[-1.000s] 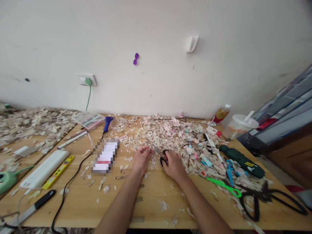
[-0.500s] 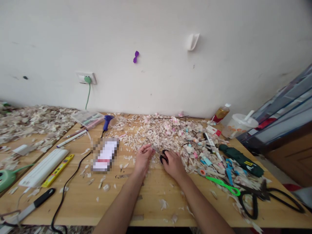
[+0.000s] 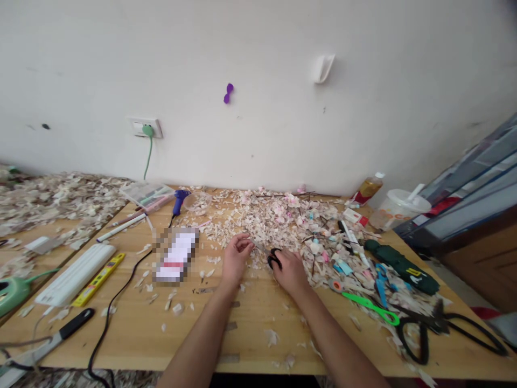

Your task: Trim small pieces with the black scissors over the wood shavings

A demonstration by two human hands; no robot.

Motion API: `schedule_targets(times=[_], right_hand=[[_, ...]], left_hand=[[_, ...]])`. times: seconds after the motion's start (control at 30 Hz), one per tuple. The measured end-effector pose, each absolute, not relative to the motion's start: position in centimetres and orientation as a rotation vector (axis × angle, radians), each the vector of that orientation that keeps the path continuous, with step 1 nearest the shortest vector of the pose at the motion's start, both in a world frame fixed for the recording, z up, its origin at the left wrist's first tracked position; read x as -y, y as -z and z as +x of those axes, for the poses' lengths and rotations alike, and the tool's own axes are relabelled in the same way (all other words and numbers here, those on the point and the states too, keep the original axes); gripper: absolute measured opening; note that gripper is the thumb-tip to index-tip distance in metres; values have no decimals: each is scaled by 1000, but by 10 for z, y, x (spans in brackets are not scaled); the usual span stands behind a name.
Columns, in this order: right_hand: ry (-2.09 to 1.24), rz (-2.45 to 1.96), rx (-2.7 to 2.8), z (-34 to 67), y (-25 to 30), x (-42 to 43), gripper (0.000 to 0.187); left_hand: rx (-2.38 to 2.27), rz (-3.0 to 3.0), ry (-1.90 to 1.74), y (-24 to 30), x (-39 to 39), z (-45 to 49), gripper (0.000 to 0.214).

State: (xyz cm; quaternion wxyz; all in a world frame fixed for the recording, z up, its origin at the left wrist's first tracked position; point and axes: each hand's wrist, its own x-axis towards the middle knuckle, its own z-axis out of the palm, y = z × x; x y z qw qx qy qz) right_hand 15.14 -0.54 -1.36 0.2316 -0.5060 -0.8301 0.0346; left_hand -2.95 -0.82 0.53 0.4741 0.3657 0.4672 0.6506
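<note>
Just in front of the pile of pale, shell-like flakes (image 3: 258, 221), my two hands work close together. My right hand (image 3: 291, 274) is wrapped around small scissors (image 3: 274, 260) with black handle loops. Their short blades point left toward my other hand and are hard to make out against the flakes. My left hand (image 3: 235, 261) has its thumb and index finger drawn together in a pinch near the blade tips. Whatever lies between those fingertips is too small to name.
To the left are a phone (image 3: 176, 254), a blue glue gun (image 3: 180, 201), a yellow level (image 3: 99, 279) and a black cord (image 3: 121, 295). On the right lie a green plastic knife (image 3: 371, 308), large black scissors (image 3: 438, 322), a folded umbrella (image 3: 404, 267) and a lidded cup (image 3: 398, 209).
A pale piece that showed at my left fingertips is no longer clearly visible. My left fingers have curled and pulled slightly away from the scissors. The whole view has shifted a little.
</note>
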Motion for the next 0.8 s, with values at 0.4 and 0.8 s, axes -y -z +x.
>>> schedule_targets(times=[0.4, 0.8], right_hand=[[-100, -1398, 2307, 145, 5, 13, 18], [-82, -1402, 2287, 147, 8, 11, 13]], left_hand=[[-850, 227, -1652, 6, 14, -15, 28], [-894, 333, -1602, 14, 15, -10, 22]])
